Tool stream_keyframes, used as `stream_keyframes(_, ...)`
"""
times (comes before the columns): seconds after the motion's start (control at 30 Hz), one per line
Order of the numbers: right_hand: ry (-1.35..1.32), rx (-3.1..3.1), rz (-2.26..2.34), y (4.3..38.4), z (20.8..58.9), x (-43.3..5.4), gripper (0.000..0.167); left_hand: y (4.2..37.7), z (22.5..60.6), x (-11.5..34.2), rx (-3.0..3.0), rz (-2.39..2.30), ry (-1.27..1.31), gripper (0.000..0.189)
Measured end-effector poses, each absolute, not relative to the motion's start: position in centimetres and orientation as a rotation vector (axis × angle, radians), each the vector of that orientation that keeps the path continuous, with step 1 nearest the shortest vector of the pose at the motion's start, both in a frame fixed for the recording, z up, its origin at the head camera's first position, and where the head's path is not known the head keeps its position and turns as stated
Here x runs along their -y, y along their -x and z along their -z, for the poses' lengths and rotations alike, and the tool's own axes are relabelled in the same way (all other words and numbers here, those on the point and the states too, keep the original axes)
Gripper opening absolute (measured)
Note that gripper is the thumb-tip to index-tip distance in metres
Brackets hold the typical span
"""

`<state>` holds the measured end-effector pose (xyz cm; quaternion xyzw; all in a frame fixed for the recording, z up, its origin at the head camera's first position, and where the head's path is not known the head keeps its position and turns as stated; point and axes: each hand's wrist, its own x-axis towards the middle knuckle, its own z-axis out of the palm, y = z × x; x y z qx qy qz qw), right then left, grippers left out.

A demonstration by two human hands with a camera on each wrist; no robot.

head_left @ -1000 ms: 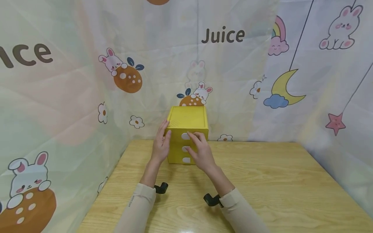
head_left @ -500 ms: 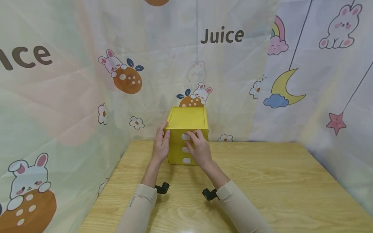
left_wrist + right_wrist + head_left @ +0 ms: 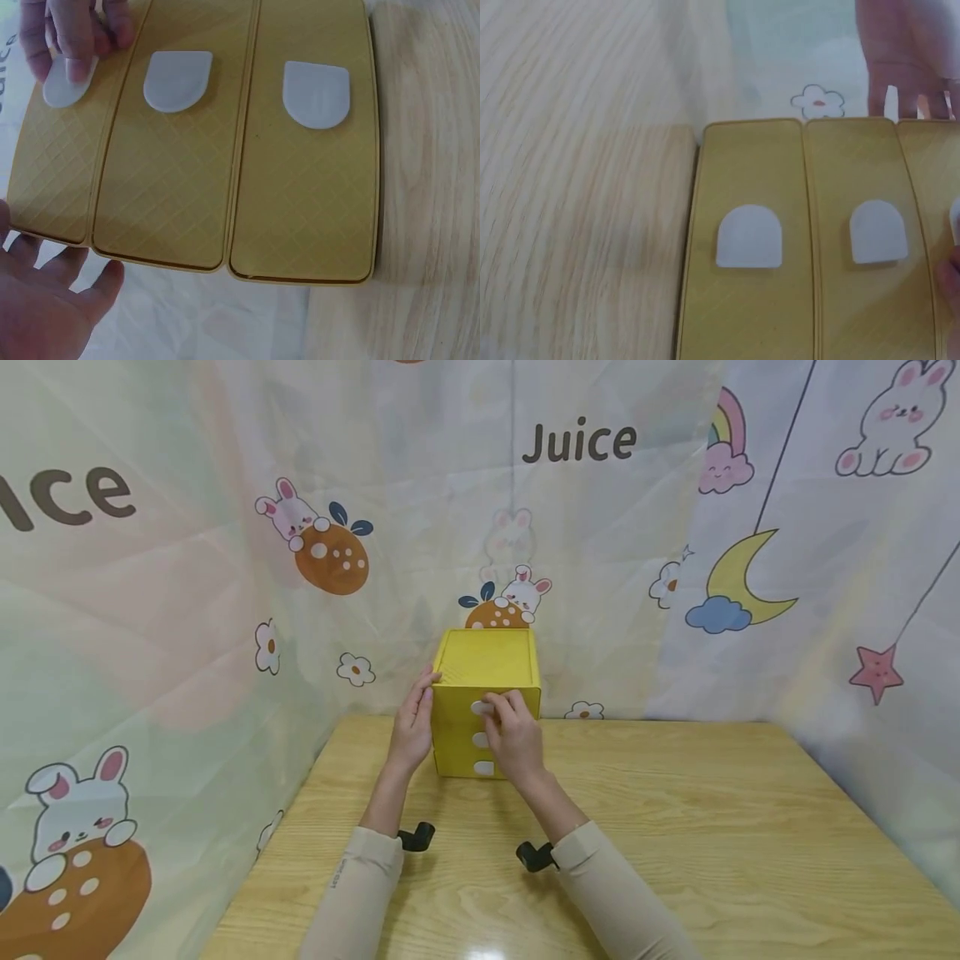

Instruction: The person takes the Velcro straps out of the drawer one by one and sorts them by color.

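A yellow drawer box point(image 3: 487, 660) with three stacked drawers stands on the table against the backdrop. My left hand point(image 3: 411, 727) lies along the box's left side, its fingers fairly straight; in the left wrist view that hand point(image 3: 46, 304) reaches past the side edge. With thumb and fingers, my right hand point(image 3: 517, 739) pinches the white top drawer handle point(image 3: 64, 91), which is partly covered. Below it, the middle handle point(image 3: 178, 79) and bottom handle point(image 3: 316, 94) are untouched. All three drawer fronts look flush, and the drawers' insides are hidden.
The wooden table point(image 3: 675, 827) extends in front of the box and to its right. A printed fabric backdrop point(image 3: 405, 635) closes off the back and sides. Black wrist mounts point(image 3: 536, 857) stick out from both sleeves.
My right thumb has risen from near the middle handle to the top one, and the fingers have closed on it. The left hand stays at the box's side. The head view shifts slightly.
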<state>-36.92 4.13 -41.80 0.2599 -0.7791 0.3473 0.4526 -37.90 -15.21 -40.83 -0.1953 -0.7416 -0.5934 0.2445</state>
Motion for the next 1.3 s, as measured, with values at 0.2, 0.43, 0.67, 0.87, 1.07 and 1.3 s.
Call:
stream_keyframes(0.2,-0.644,1.906,-1.031,36.8,41.1,-4.5,0.009,37.9,40.8,15.4,2.043,1.636,0.542,0.043)
stream_keyframes(0.43,-0.700,1.931,-1.136,36.9,40.7,-5.4,0.009,37.7,40.6,15.5,2.015,1.665,0.547,0.043)
stream_keyframes(0.67,-0.711,1.909,-1.180,37.2,41.0,-5.7,0.010,37.6,40.4,15.2,2.003,1.665,0.530,0.039)
stream_keyframes(0.87,-0.687,1.898,-1.158,37.4,41.4,-5.2,0.011,37.8,40.4,15.5,1.969,1.768,0.474,0.038)
stream_keyframes(1.07,-0.670,1.952,-1.150,37.1,41.0,-5.4,0.007,37.6,40.1,15.8,1.987,1.837,0.434,0.040)
stream_keyframes(1.3,-0.695,1.963,-1.150,36.7,40.6,-5.7,0.006,37.4,39.4,15.9,2.014,1.878,0.381,0.039)
